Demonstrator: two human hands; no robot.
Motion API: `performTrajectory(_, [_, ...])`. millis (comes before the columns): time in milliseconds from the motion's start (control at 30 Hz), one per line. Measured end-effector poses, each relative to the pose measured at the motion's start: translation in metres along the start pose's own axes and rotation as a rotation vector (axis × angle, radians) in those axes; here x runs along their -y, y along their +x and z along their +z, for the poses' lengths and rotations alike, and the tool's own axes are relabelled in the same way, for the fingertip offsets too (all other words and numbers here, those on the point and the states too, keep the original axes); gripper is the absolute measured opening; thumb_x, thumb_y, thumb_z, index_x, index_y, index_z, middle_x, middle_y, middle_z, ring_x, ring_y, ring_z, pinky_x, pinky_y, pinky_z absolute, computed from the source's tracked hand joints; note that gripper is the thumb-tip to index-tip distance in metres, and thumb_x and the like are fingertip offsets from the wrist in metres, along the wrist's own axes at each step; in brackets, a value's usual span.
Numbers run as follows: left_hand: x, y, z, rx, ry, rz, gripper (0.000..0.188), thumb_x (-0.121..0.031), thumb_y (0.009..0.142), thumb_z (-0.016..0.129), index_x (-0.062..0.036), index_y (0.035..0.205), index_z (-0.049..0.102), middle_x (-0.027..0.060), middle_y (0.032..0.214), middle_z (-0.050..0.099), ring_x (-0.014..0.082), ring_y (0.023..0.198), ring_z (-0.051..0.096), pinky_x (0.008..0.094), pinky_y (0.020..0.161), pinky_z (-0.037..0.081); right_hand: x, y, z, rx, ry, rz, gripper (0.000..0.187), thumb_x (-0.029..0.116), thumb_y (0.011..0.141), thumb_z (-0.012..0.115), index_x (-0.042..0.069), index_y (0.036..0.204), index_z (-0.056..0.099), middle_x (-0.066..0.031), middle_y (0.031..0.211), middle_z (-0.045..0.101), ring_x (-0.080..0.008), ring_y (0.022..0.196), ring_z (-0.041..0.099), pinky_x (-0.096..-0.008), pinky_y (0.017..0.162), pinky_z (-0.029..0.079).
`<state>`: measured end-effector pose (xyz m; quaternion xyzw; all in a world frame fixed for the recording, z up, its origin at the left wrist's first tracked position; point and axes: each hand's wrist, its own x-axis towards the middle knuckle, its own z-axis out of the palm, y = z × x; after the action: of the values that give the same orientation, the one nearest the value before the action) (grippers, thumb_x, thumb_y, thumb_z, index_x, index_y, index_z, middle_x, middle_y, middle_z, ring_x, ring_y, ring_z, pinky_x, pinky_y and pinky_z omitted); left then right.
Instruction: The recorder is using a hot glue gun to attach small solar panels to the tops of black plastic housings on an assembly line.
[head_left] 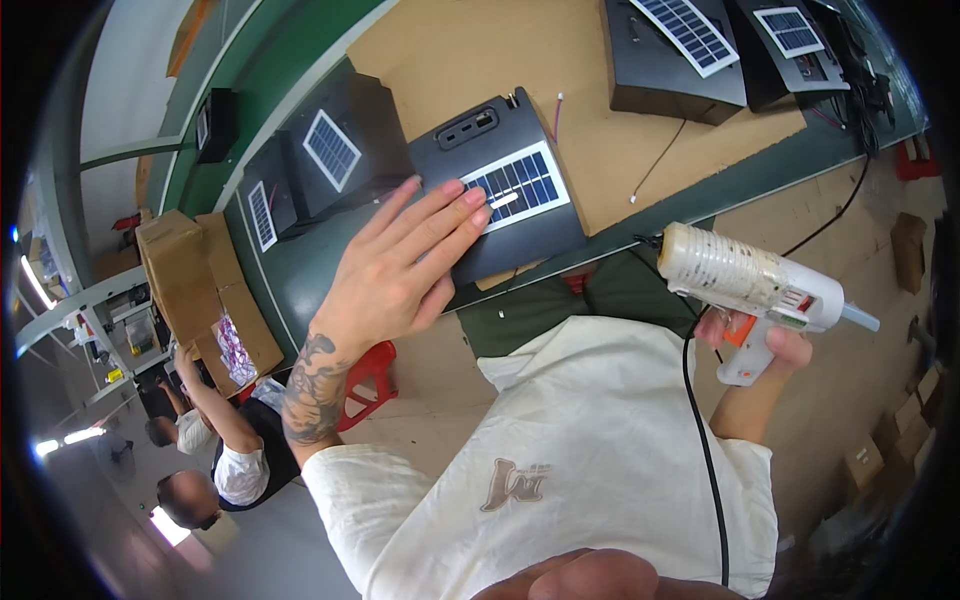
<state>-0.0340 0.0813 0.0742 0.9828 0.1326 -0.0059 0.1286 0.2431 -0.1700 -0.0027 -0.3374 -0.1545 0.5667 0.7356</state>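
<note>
My left hand (pixel 400 262) lies with its fingers stretched out, the fingertips on the left part of a small solar panel (pixel 548 178). That panel, blue cells in a white frame, sits on a black box-shaped housing (pixel 525 255) at the bench's near edge. The housing has a recessed slot with ports at its far end. In my right hand (pixel 785 352) is a white hot glue gun (pixel 812 292), held off to the right over the floor. Its stained, wrapped barrel points left toward the bench, and a glue stick (pixel 861 318) sticks out of the back.
More black housings with solar panels stand at the left (pixel 355 115) and far right (pixel 660 85) of the cardboard-covered bench (pixel 430 40). Thin wires lie on the cardboard. The gun's black cable (pixel 706 450) hangs across my shirt. Co-workers sit at the left near an open carton (pixel 180 265).
</note>
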Motion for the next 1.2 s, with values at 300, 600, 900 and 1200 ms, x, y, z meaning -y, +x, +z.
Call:
performTrajectory(300, [0.028, -0.012, -0.005, -0.363, -0.069, 0.116, 0.061, 0.011, 0.060, 0.050, 0.0031, 0.120, 0.060, 0.0213, 0.118, 0.064, 0.0384, 0.114, 0.060, 0.0487, 0.102, 0.045, -0.006, -0.013, -0.010, -0.153, 0.103, -0.018, 0.044, 0.020, 0.064, 0.062, -0.010, 0.097, 0.060, -0.0198, 0.078, 0.063, -0.0329, 0.063, 0.064, -0.0452, 0.062, 0.056])
performTrajectory(600, [0.012, 0.039, -0.026, -0.160, -0.055, 0.191, 0.057, 0.011, 0.069, 0.052, -0.0039, 0.123, 0.063, 0.0117, 0.129, 0.061, 0.0318, 0.126, 0.053, 0.0470, 0.108, 0.038, -0.007, -0.015, -0.026, -0.129, 0.000, 0.012, 0.050, 0.023, 0.067, 0.062, -0.010, 0.104, 0.058, -0.0179, 0.078, 0.064, -0.0328, 0.063, 0.064, -0.0471, 0.063, 0.055])
performTrajectory(900, [0.018, 0.033, 0.006, 0.057, 0.009, 0.182, 0.066, 0.010, 0.066, 0.057, -0.0138, 0.127, 0.062, 0.0016, 0.138, 0.055, 0.0251, 0.134, 0.045, 0.0497, 0.115, 0.029, -0.006, -0.018, -0.017, -0.208, 0.046, 0.025, 0.050, 0.023, 0.069, 0.062, -0.008, 0.107, 0.058, -0.0176, 0.081, 0.064, -0.0316, 0.069, 0.066, -0.0457, 0.066, 0.055])
performTrajectory(1200, [0.010, 0.045, -0.023, 0.214, 0.047, 0.149, 0.065, 0.004, 0.070, 0.058, -0.0189, 0.132, 0.059, 0.0011, 0.142, 0.051, 0.0252, 0.136, 0.041, 0.0534, 0.116, 0.024, -0.003, -0.012, -0.018, -0.080, 0.096, 0.051, 0.040, 0.024, 0.067, 0.065, -0.007, 0.093, 0.062, -0.0201, 0.080, 0.064, -0.0313, 0.069, 0.065, -0.0441, 0.067, 0.053])
